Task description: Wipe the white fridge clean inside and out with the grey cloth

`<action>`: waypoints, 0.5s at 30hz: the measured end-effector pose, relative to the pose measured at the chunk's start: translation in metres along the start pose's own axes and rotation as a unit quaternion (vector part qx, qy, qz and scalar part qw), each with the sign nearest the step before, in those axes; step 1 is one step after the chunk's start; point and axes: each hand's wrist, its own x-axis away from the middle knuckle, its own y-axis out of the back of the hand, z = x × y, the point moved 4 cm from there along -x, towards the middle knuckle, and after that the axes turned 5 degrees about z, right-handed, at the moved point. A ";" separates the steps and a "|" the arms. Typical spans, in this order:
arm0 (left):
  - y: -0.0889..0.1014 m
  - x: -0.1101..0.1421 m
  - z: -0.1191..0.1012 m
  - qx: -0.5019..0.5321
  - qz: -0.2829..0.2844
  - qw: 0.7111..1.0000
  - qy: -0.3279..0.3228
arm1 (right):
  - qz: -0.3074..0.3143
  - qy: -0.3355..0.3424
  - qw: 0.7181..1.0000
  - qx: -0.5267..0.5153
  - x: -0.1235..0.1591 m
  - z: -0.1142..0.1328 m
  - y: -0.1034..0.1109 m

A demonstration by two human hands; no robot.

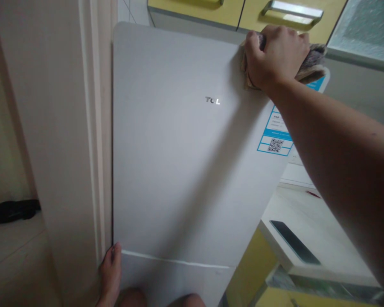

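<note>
Brown cloth in curled R fingers

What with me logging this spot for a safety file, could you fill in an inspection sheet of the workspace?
Surface: pale TCL panel, arm's shadow across it; light line near its bottom.
Job's things: brown-grey cloth at the panel's upper right; blue-and-white label below, partly hidden.
Clutter: flat dark object and small red item on the counter; black item at far left.
Hands: right hand grips the cloth; left hand is at the panel's lower left edge.
Cables: nothing seen.
Surroundings: yellow cabinets above, pale frame at left.
</note>
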 end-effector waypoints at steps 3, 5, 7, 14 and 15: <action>-0.002 0.015 0.000 0.003 -0.004 1.000 -0.011 | 0.000 -0.004 1.000 -0.004 -0.001 -0.001 -0.001; -0.006 0.030 -0.001 0.006 -0.009 1.000 -0.024 | -0.001 -0.006 1.000 -0.005 -0.002 -0.001 -0.001; -0.011 0.044 -0.002 0.007 -0.009 0.999 -0.034 | -0.002 -0.003 1.000 -0.008 -0.001 0.000 -0.001; -0.012 0.042 -0.001 0.017 0.003 1.000 -0.024 | 0.008 0.002 1.000 -0.001 0.001 0.002 0.001; -0.010 0.036 0.001 0.018 0.008 1.000 -0.018 | 0.004 0.001 1.000 0.000 0.001 0.002 0.001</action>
